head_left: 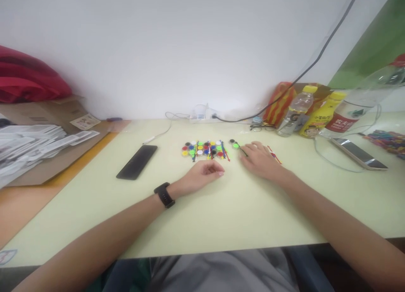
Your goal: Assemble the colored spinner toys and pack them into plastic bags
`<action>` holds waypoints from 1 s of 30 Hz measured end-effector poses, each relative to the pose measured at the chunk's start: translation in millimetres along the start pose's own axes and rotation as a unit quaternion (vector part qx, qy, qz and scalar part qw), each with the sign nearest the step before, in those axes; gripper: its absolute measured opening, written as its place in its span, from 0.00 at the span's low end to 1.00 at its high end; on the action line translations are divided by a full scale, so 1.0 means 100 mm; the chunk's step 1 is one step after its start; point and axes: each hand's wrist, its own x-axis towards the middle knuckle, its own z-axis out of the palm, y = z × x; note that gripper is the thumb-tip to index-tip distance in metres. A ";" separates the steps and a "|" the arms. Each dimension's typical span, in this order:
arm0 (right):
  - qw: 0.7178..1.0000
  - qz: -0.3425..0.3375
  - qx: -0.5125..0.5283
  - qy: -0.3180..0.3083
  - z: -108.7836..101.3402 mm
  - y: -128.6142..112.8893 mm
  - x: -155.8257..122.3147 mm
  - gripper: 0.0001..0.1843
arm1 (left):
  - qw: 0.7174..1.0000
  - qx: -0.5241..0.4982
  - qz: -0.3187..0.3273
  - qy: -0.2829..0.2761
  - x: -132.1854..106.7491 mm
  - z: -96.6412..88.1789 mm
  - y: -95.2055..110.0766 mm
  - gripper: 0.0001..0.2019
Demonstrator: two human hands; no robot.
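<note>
A cluster of small coloured round pieces and thin coloured sticks [205,150] lies on the pale yellow table [221,207]. My left hand [202,177] rests just in front of the cluster, fingers curled loosely inward, with nothing visible in them. My right hand [261,159] lies palm down to the right, its fingertips pinching a thin dark stick [243,150] that ends at a green round piece [236,146]. A black round piece [232,141] sits beside that. A few loose red and yellow sticks [274,155] lie beside my right hand. A black watch [164,194] is on my left wrist.
A black phone [137,162] lies left of the cluster. Cardboard and stacked papers [38,140] fill the left side. Bottles [311,111], glasses [260,126], a second phone [359,154], a power strip [202,115] and cables sit along the back and right.
</note>
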 end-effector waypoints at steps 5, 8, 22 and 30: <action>0.999 0.004 0.033 -0.010 0.00 0.00 0.01 0.21 | 1.000 0.006 0.003 -0.004 0.00 0.00 0.01 0.12; 0.999 0.008 0.040 -0.011 0.01 0.01 0.03 0.19 | 1.000 0.007 0.006 -0.007 0.00 0.00 -0.01 0.12; 0.990 0.031 0.041 0.130 -0.01 0.07 0.09 0.23 | 1.000 0.013 0.004 -0.005 -0.02 0.00 0.00 0.12; 0.978 0.031 0.076 0.191 -0.03 0.17 0.13 0.15 | 1.000 0.022 0.001 -0.014 -0.02 -0.01 0.02 0.12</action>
